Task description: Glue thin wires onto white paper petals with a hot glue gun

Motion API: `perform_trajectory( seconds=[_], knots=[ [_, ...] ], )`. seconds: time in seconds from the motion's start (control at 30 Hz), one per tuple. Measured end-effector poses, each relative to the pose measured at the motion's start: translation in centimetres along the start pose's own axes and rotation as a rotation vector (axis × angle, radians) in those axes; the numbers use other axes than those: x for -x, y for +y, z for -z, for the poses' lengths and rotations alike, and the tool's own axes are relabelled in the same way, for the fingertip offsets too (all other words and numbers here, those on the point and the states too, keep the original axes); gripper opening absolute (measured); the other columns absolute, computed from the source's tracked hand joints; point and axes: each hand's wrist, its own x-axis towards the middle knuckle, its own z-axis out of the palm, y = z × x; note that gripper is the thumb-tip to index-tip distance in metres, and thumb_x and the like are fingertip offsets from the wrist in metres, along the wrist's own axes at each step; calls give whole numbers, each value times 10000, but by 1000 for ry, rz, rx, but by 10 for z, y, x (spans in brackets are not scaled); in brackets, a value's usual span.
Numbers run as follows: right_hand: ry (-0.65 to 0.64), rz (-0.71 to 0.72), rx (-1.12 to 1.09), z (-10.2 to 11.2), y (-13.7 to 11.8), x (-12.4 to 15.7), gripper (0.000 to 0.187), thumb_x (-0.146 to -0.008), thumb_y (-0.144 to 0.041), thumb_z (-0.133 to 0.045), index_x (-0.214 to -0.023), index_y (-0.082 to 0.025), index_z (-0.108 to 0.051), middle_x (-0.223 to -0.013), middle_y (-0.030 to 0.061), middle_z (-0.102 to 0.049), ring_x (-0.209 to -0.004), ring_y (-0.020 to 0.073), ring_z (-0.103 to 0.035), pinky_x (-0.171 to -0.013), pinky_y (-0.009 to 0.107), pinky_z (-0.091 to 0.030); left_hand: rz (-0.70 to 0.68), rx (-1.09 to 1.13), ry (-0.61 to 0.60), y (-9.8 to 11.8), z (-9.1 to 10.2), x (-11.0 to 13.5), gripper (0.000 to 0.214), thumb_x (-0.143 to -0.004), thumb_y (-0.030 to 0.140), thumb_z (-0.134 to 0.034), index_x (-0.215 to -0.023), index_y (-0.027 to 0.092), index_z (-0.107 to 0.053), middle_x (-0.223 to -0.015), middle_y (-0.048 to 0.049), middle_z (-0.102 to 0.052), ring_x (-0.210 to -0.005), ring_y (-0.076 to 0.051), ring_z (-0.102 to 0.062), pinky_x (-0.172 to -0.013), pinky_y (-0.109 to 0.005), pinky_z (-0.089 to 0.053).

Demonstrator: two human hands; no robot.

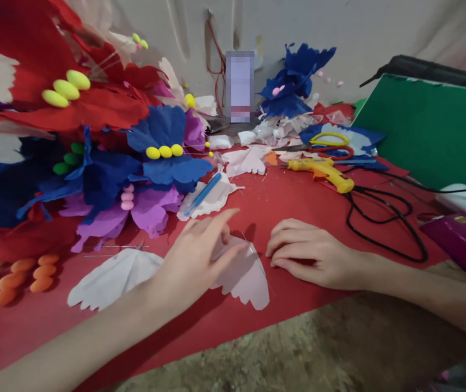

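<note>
Paper piece (246,279) lies under left grip (198,247) on tabletop (288,201), seemingly being arranged.
Whether the left grip holds it, I cannot tell; right grip (312,253) rests loosely curled, empty-looking. Next move likely calls for a light touch.

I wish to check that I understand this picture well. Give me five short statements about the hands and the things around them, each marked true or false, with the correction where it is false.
1. The left hand is over a pale scalloped piece. True.
2. The right hand is holding the yellow glue gun. False: the glue gun lies on the red surface, apart from that hand.
3. The blue pen lies on a white piece. True.
4. The green board is at the left of the picture. False: it is at the right.
5. Three yellow ovals sit in a row on blue petals. True.
</note>
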Motion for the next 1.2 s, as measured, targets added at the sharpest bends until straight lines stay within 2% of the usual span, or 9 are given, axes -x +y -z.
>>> perform_trajectory(
  seconds=[0.1, 0.2, 0.33, 0.53, 0.7, 0.83, 0.97, 1.2],
  knots=[
    [7, 22, 20, -3, 1, 3, 193, -858, -141, -438, -786, -130, -617, -808, 56, -653, -825, 130, -529, -752, 284, -457, -44, -139, 16, 1, 0, 2, 415, -841, 382, -432, -1197, 171, -465, -988, -76, -619, -962, -243, -541, -866, -374, -388],
    [-5, 22, 41, -8, 3, 6, 185, -853, -131, -443, -867, -95, -624, -860, 77, -645, -850, 138, -519, -772, 285, -455, -119, -254, -30, 3, -7, 10, 427, -831, 344, -470, -1214, 158, -442, -1113, -112, -593, -1024, -272, -521, -900, -414, -365],
    [-45, 23, 43, -10, 5, 9, 206, -850, -126, -438, -920, -72, -624, -914, 95, -626, -892, 150, -498, -801, 289, -440, -214, -312, -64, 5, -13, 19, 420, -843, 360, -476, -1197, 137, -443, -1097, -125, -606, -1004, -271, -535, -938, -423, -331],
    [-185, 42, 69, -5, 3, 6, 254, -854, -158, -411, -974, -108, -630, -950, 99, -586, -910, 167, -453, -804, 307, -403, -255, -337, -114, 0, -11, 22, 493, -817, 423, -521, -1184, 106, -431, -1107, -150, -598, -1032, -288, -518, -924, -438, -342],
    [-251, 32, 69, -4, 2, 6, 296, -871, -203, -393, -1072, -128, -597, -967, 103, -555, -901, 171, -428, -796, 318, -389, -304, -402, -88, 0, -12, 22, 562, -787, 497, -536, -1165, 94, -433, -1077, -148, -606, -1009, -292, -529, -894, -442, -372],
    [-275, 43, 61, -4, 0, 5, 295, -861, -188, -400, -1071, -113, -594, -967, 108, -545, -907, 175, -408, -806, 327, -376, -355, -459, -61, 1, -13, 21, 576, -777, 510, -546, -1139, 75, -440, -1042, -138, -608, -983, -282, -537, -872, -436, -398],
    [-289, 58, 43, -3, -1, 5, 292, -865, -190, -400, -1061, -107, -600, -965, 100, -544, -927, 178, -393, -834, 323, -355, -345, -486, -66, 3, -14, 22, 602, -764, 513, -563, -1152, 74, -424, -1062, -137, -601, -999, -282, -529, -919, -469, -376],
    [-332, 75, 123, -4, -1, 6, 361, -888, -318, -388, -1149, -136, -559, -963, 102, -524, -897, 188, -385, -819, 345, -360, -309, -476, -70, 1, -14, 24, 703, -754, 598, -509, -1193, 63, -388, -1088, -152, -594, -1029, -289, -527, -948, -494, -365]
  ],
)
